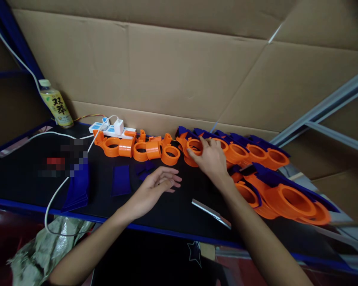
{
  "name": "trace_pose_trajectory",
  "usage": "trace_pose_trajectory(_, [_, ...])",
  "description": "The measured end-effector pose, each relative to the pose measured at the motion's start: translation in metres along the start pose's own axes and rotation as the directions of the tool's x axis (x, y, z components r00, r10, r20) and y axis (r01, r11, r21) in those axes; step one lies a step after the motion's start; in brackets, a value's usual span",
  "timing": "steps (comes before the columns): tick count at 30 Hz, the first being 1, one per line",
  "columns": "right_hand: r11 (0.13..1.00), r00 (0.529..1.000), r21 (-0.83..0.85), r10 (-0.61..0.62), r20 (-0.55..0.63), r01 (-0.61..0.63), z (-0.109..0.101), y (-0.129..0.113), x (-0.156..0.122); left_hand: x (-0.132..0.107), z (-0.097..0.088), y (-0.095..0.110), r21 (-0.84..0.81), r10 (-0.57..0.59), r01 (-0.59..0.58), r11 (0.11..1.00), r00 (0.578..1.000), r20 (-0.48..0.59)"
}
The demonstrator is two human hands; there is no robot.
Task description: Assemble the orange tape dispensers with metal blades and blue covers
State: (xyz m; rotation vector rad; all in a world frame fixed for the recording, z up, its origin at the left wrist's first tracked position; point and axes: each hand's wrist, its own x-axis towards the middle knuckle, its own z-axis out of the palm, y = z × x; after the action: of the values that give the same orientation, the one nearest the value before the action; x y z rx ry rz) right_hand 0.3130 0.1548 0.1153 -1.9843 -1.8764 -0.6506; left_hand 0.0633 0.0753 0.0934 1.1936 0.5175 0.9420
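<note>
Silver strip (211, 214): lies beside your right forearm (259, 234); a low sweep could knock it
Left hand (158, 183): loosely spread, holding nothing
Right hand (211, 155): over the orange holder (191, 161), left of blue-backed holders (237, 159); cannot tell if pinching; dragging could jostle them

From here I read 双萃 in big black characters on the yellow label (58, 107) of the plastic drink bottle (56, 104), its smaller print illegible.

Dim light is prevailing, glints marking orange rings (153, 151) below-right of the power strip (109, 130), pixelation masking a patch (62, 161) below-left.
</note>
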Motion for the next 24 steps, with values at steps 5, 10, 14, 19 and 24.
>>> trace_pose_trajectory(5, [1.000, 0.999, -0.003, 0.031, -0.031, -0.031, 0.002, -0.002, -0.001, 0.002, 0.000, -0.002, 0.061, 0.019, -0.020, 0.998, 1.000, 0.018])
trace_pose_trajectory(10, [0.999, 1.000, -0.051, 0.011, -0.021, -0.012, 0.000, -0.007, -0.001, 0.000, 0.000, -0.002, 0.228, 0.066, -0.065, 0.971, 0.998, 0.004])
trace_pose_trajectory(14, [0.999, 1.000, -0.043, 0.010, -0.004, -0.010, 0.000, -0.009, -0.001, -0.003, 0.002, 0.001, 0.446, 0.125, -0.116, 0.887, 0.992, 0.011])
trace_pose_trajectory(19, [0.998, 0.999, 0.051, -0.019, -0.039, 0.021, 0.002, -0.010, 0.000, 0.020, 0.018, 0.010, 0.955, 0.232, -0.194, 0.223, 0.962, 0.141])
trace_pose_trajectory(24, [0.989, 0.993, 0.148, 0.016, -0.118, 0.002, -0.002, -0.011, 0.004, 0.073, 0.029, 0.004, 0.983, 0.181, -0.110, -0.146, 0.974, 0.136])
